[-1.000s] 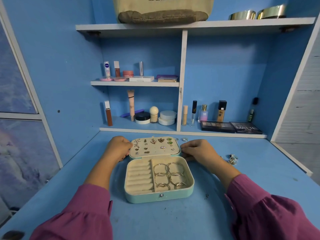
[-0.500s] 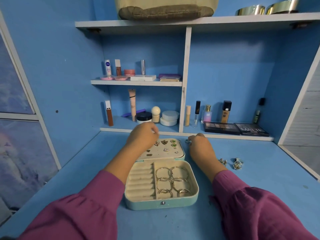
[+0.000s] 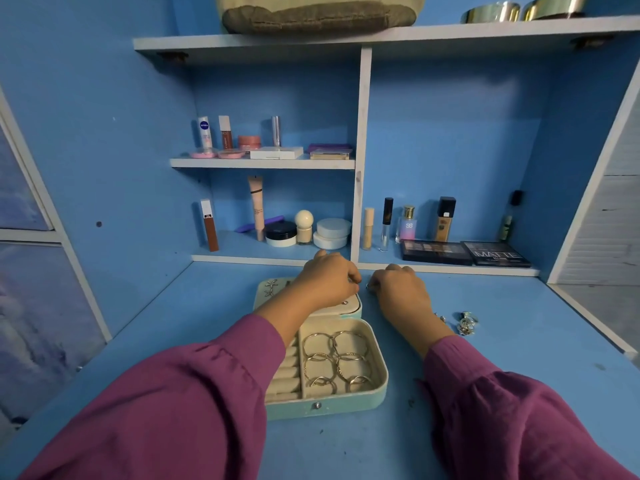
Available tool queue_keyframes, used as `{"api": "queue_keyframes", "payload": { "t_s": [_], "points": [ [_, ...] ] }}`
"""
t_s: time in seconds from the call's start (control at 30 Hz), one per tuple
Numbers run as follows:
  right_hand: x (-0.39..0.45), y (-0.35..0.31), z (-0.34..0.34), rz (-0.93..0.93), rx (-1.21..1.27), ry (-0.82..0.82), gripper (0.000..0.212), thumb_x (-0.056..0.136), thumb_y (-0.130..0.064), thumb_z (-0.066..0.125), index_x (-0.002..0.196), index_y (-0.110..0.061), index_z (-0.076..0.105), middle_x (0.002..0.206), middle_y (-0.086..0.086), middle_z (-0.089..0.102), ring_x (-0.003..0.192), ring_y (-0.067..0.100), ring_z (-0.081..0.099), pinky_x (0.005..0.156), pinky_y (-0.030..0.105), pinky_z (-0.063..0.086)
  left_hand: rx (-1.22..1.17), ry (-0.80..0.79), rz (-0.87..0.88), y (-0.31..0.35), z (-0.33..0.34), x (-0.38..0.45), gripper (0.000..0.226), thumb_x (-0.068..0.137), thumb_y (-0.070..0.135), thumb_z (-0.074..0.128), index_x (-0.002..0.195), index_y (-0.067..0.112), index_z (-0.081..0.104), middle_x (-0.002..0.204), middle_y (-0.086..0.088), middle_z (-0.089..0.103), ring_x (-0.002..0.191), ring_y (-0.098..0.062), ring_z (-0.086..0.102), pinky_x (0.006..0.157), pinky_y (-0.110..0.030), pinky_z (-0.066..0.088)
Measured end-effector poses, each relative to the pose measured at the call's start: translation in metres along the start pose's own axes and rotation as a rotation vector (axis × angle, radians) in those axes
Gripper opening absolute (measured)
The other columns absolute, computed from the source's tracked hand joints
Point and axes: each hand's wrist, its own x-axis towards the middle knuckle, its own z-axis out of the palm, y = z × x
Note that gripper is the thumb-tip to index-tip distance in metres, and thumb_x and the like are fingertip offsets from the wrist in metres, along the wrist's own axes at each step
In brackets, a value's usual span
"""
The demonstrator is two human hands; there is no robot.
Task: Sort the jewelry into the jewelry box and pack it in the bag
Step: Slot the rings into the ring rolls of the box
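A mint jewelry box (image 3: 381,388) lies open on the blue desk, with several gold rings (image 3: 334,362) in its right compartment and ring rolls on the left. Its cream lid (image 3: 265,301) lies flat behind it and holds star-shaped earrings (image 3: 271,287); my left hand (image 3: 327,282) covers the rest of the lid, fingers curled at its right edge. My right hand (image 3: 401,292) rests on the desk just right of the lid, fingertips closed on a small silver piece (image 3: 369,287). The beige bag (image 3: 318,15) sits on the top shelf.
Loose silver jewelry (image 3: 465,323) lies on the desk to the right of my right wrist. Cosmetics bottles, jars and two eyeshadow palettes (image 3: 464,254) fill the shelves behind. Two metal tins (image 3: 519,10) stand on the top shelf.
My left hand moved from the lid's left edge across the lid to its right edge. My right hand reached forward onto the small silver piece beside the lid.
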Motion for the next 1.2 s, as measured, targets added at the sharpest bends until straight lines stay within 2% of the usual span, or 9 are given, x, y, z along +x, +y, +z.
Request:
{"api": "queue_keyframes", "payload": {
  "t_s": [0.13,0.23,0.3,0.43,0.57,0.73,0.87,1.0,1.2],
  "points": [
    [-0.001,0.011,-0.016,0.062,0.114,0.035,0.024,0.094,-0.016,0.047,0.103,-0.022,0.069,0.11,0.002,0.067,0.107,0.025,0.053,0.089,0.034,0.041,-0.074,0.025,0.014,-0.002,0.001,-0.007,0.024,0.093,0.023,0.056,0.113,0.024,0.069,0.111,0.004,0.063,0.118,-0.02,0.038,0.097,-0.031,0.038],
    [-0.001,0.026,-0.028,0.165,0.2,0.023,0.025,0.092,-0.022,0.051,0.074,-0.012,0.065,0.073,0.011,0.063,0.066,0.02,0.049,0.064,0.031,0.037,-0.164,0.0,0.043,0.004,0.001,-0.012,0.022,0.091,0.023,0.06,0.11,0.024,0.07,0.099,0.009,0.064,0.116,-0.017,0.038,0.097,-0.028,0.037],
    [-0.004,0.036,-0.032,0.219,0.274,0.017,0.032,0.089,-0.026,0.056,0.061,-0.009,0.056,0.06,0.015,0.053,0.058,0.024,0.044,0.057,0.03,0.035,-0.201,-0.03,0.07,0.011,0.004,-0.014,0.022,0.09,0.025,0.061,0.11,0.026,0.071,0.095,0.01,0.062,0.116,-0.016,0.038,0.099,-0.03,0.038],
    [-0.005,0.048,-0.034,0.253,0.376,0.035,0.028,0.084,-0.026,0.06,0.081,0.001,0.069,0.078,0.018,0.068,0.07,0.034,0.058,0.063,0.033,0.046,-0.11,-0.123,0.13,0.025,0.015,-0.011,0.028,0.093,0.035,0.055,0.119,0.038,0.064,0.11,0.001,0.058,0.121,-0.018,0.035,0.103,-0.034,0.035],
    [-0.007,0.052,-0.035,0.238,0.413,0.053,0.022,0.084,-0.02,0.059,0.078,-0.001,0.07,0.083,0.017,0.07,0.068,0.027,0.058,0.063,0.032,0.045,0.161,-0.232,0.192,0.042,0.023,-0.009,0.043,0.099,0.042,0.041,0.142,0.041,0.038,0.129,-0.007,0.046,0.128,-0.026,0.026,0.107,-0.039,0.026],
    [-0.008,0.056,-0.033,0.281,0.463,0.086,0.02,0.084,-0.021,0.061,0.074,-0.005,0.069,0.082,0.014,0.07,0.076,0.029,0.062,0.066,0.033,0.049,0.259,-0.295,0.188,0.051,0.026,0.0,0.049,0.1,0.041,0.036,0.147,0.043,0.023,0.131,-0.011,0.042,0.127,-0.029,0.025,0.104,-0.041,0.025],
    [-0.01,0.058,-0.033,0.32,0.463,0.116,0.022,0.082,-0.017,0.06,0.081,0.003,0.069,0.067,0.012,0.058,0.063,0.023,0.046,0.057,0.029,0.037,0.214,-0.259,0.204,0.055,0.028,0.005,0.039,0.099,0.037,0.043,0.138,0.034,0.041,0.127,-0.01,0.046,0.126,-0.028,0.026,0.103,-0.039,0.025],
    [-0.011,0.057,-0.033,0.325,0.47,0.112,0.022,0.083,-0.018,0.06,0.08,0.002,0.069,0.066,0.01,0.054,0.063,0.023,0.045,0.057,0.029,0.036,0.092,-0.158,0.217,0.054,0.029,0.006,0.023,0.091,0.038,0.058,0.113,0.03,0.06,0.101,0.0,0.046,0.117,-0.024,0.034,0.093,-0.034,0.03],
    [-0.012,0.051,-0.033,0.233,0.51,0.113,0.027,0.083,-0.015,0.06,0.057,-0.011,0.052,0.054,0.002,0.045,0.056,0.018,0.038,0.054,0.027,0.031,0.019,-0.109,0.182,0.052,0.026,-0.001,0.01,0.082,0.03,0.07,0.085,0.022,0.065,0.091,0.003,0.057,0.108,-0.018,0.043,0.081,-0.029,0.036]
  ]
}}
